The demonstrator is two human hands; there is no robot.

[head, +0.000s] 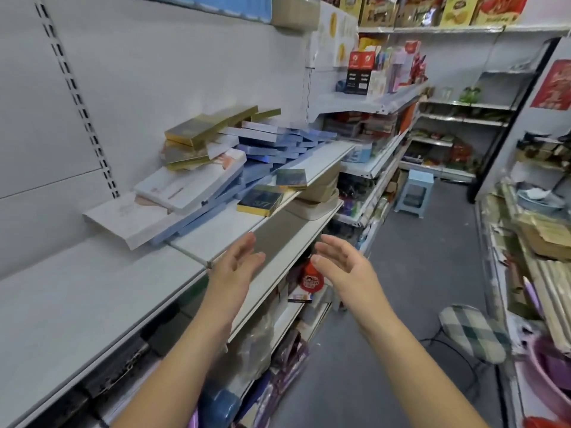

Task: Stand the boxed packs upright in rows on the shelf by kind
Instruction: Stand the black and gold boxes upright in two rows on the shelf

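Both hands were empty, fingers loosely spread; left hand (236,267) and right hand (346,267) hovered near the shelf (216,233) edge; boxed packs (210,168) lay in a jumbled heap on it.

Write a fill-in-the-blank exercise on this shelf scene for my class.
1. The left hand and right hand hold ____.
2. The gold packs lie on ____ of the heap of boxed packs.
3. No pack on the shelf stands ____ yet.
4. The stool in the aisle is coloured ____.
Missing words: nothing; top; upright; blue.
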